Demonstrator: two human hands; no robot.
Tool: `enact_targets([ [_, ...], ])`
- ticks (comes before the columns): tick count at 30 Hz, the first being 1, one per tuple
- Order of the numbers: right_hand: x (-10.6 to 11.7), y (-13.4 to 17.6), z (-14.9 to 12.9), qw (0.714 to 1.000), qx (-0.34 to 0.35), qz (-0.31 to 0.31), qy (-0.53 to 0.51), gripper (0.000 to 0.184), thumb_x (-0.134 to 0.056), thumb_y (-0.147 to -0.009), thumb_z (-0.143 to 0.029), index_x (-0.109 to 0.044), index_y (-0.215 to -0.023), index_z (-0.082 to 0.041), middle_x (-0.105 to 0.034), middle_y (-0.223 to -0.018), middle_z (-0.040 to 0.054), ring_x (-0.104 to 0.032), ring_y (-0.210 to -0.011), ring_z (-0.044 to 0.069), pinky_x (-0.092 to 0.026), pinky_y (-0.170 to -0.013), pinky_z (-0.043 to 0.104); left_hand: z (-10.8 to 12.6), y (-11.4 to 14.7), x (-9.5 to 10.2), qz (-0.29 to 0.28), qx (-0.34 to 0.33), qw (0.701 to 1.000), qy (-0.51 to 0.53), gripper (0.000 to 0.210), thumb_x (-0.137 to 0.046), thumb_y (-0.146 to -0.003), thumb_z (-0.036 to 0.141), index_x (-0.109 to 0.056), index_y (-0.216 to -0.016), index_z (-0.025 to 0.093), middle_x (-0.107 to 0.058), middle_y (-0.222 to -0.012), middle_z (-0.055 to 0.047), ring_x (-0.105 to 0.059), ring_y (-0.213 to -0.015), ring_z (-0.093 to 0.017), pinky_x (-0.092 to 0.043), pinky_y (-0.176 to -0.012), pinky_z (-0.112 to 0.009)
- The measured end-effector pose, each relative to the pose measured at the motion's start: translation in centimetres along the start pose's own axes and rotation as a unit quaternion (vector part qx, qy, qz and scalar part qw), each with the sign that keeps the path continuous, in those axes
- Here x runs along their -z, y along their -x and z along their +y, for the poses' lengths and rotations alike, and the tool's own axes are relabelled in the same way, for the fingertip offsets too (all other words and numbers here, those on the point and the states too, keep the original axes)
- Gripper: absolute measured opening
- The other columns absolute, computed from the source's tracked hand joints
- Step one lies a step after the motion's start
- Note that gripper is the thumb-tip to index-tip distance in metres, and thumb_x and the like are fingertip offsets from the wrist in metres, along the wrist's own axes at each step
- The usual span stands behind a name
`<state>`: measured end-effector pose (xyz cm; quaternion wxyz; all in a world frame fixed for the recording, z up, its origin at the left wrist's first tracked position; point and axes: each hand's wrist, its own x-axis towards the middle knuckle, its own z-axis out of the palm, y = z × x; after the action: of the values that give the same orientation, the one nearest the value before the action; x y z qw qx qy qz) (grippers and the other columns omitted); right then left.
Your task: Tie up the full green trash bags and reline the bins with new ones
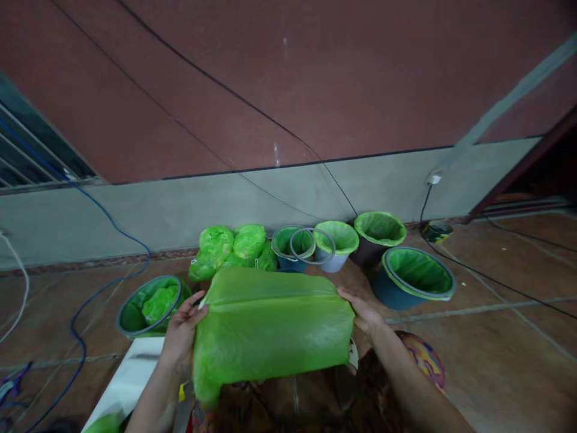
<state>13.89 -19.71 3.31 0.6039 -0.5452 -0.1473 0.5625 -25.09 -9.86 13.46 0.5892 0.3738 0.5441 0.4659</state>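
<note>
I hold a green plastic bag (pixel 270 328) stretched flat between both hands, just above my lap. My left hand (pixel 180 331) grips its left edge with the fingers curled over the top corner. My right hand (pixel 365 313) grips the right edge. The bag hides whatever lies directly under it. Past it, a row of small bins stands along the wall.
Green-lined bins: one at left (pixel 146 307) with a crumpled bag inside, several at the back (pixel 336 240), a large dark one at right (pixel 415 276). Crumpled green bags (pixel 232 246) lie by the wall. Blue cable (pixel 81 313) trails at left, black cables at right. A white board (pixel 130 373) sits beside my left arm.
</note>
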Motion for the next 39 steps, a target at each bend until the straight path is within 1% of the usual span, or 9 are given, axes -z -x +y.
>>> enact_targets([
  [5,0.6,2.0,-4.5,0.996,0.035,-0.064,-0.042,0.058,-0.072,-0.069,-0.022,-0.053,-0.124,-0.027,-0.071,-0.104,0.0009,-0.069,-0.086,0.015,-0.053,-0.074,0.026,1.6,-0.2,-0.8,-0.072,-0.03,0.997,-0.013,0.079,-0.084,-0.054,0.026,-0.055,-0.127,0.022,-0.075,-0.087,-0.004,-0.07,-0.075,-0.02,-0.054,-0.067,-0.026],
  [9,-0.8,3.1,-6.7,0.988,0.09,-0.124,0.033,0.064,-0.076,-0.063,-0.016,-0.055,-0.123,-0.021,-0.07,-0.109,0.0047,-0.067,-0.092,0.016,-0.05,-0.083,0.028,3.7,-0.4,-1.4,-0.114,-0.052,0.991,-0.055,0.078,-0.085,-0.05,0.025,-0.059,-0.123,0.02,-0.074,-0.095,-0.007,-0.069,-0.082,-0.023,-0.055,-0.074,-0.03],
  [13,-1.0,2.0,-6.5,0.966,0.159,-0.09,0.183,0.058,-0.075,-0.056,-0.015,-0.061,-0.113,-0.016,-0.072,-0.096,0.0048,-0.066,-0.08,0.018,-0.051,-0.076,0.03,5.4,-0.8,-1.7,-0.145,-0.132,0.962,-0.19,0.067,-0.082,-0.055,0.03,-0.063,-0.118,0.017,-0.073,-0.101,-0.008,-0.067,-0.09,-0.024,-0.054,-0.081,-0.032],
  [16,0.0,1.0,-6.4,0.92,0.215,-0.051,0.323,0.047,-0.068,-0.062,-0.018,-0.065,-0.109,-0.016,-0.071,-0.098,0.0064,-0.066,-0.085,0.021,-0.051,-0.079,0.033,6.4,-1.2,-1.5,-0.164,-0.231,0.895,-0.344,0.049,-0.069,-0.069,0.033,-0.066,-0.116,0.019,-0.069,-0.114,-0.006,-0.062,-0.106,-0.024,-0.046,-0.097,-0.036],
  [21,1.0,1.6,-7.6,0.781,0.294,0.007,0.551,0.035,-0.057,-0.072,-0.02,-0.068,-0.105,-0.017,-0.068,-0.105,0.0093,-0.065,-0.093,0.023,-0.047,-0.087,0.035,7.2,-1.8,-1.0,-0.155,-0.335,0.759,-0.536,0.041,-0.049,-0.081,0.028,-0.065,-0.117,0.02,-0.067,-0.118,-0.007,-0.061,-0.11,-0.023,-0.043,-0.101,-0.034],
  [25,0.7,2.7,-8.2,0.724,0.31,0.011,0.616,0.028,-0.049,-0.08,-0.026,-0.07,-0.096,-0.017,-0.066,-0.092,0.0086,-0.064,-0.081,0.021,-0.048,-0.078,0.034,6.6,-2.4,-0.7,-0.141,-0.356,0.712,-0.588,0.033,-0.044,-0.083,0.029,-0.07,-0.102,0.02,-0.07,-0.101,-0.008,-0.065,-0.095,-0.022,-0.049,-0.088,-0.031],
  [28,0.6,3.1,-8.3,0.722,0.334,0.02,0.606,0.027,-0.046,-0.082,-0.028,-0.069,-0.092,-0.019,-0.064,-0.089,0.006,-0.063,-0.077,0.019,-0.047,-0.074,0.032,5.5,-2.6,-0.7,-0.147,-0.336,0.747,-0.555,0.032,-0.047,-0.082,0.029,-0.07,-0.103,0.02,-0.069,-0.105,-0.007,-0.065,-0.093,-0.021,-0.048,-0.087,-0.03],
  [34,0.9,3.4,-8.6,0.729,0.401,0.052,0.552,0.021,-0.051,-0.078,-0.032,-0.066,-0.084,-0.019,-0.06,-0.108,0.0099,-0.06,-0.098,0.023,-0.046,-0.087,0.036,2.4,-2.1,-2.4,-0.195,-0.207,0.889,-0.358,0.046,-0.063,-0.074,0.039,-0.063,-0.113,0.014,-0.07,-0.096,-0.007,-0.064,-0.087,-0.023,-0.05,-0.082,-0.035],
  [39,0.9,3.8,-9.4,0.72,0.429,0.058,0.543,0.016,-0.054,-0.077,-0.032,-0.063,-0.079,-0.02,-0.057,-0.122,0.0115,-0.053,-0.112,0.027,-0.041,-0.097,0.042,0.9,-1.2,-4.6,-0.247,-0.219,0.895,-0.301,0.093,-0.074,-0.064,0.025,-0.029,-0.144,0.019,-0.063,-0.102,-0.004,-0.062,-0.095,-0.02,-0.047,-0.091,-0.036],
])
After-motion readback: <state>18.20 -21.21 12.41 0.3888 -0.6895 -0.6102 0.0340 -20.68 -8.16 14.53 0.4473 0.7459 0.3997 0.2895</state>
